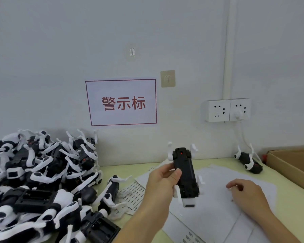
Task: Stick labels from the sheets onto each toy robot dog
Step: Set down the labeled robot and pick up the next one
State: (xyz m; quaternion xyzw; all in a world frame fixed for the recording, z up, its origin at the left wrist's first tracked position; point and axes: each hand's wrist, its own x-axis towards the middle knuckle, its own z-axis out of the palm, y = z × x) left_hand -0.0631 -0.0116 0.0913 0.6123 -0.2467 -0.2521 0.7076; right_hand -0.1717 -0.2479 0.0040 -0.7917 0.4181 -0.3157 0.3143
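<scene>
1. Toy robot dog [183,174]: head view, your left hand [162,179] grips it belly-up, raised above the label sheets [216,204] on the table [291,193].
2. Your right hand [244,193] rests on the sheet, fingers curled at their tips; can't tell whether they pinch a label.
3. Risk: a peeled label could fold or stick to skin; the dog could twist in a one-handed hold.
4. Unlabelled pile [39,181] is cut off left; label print unreadable; cardboard box [295,165] cropped.
</scene>
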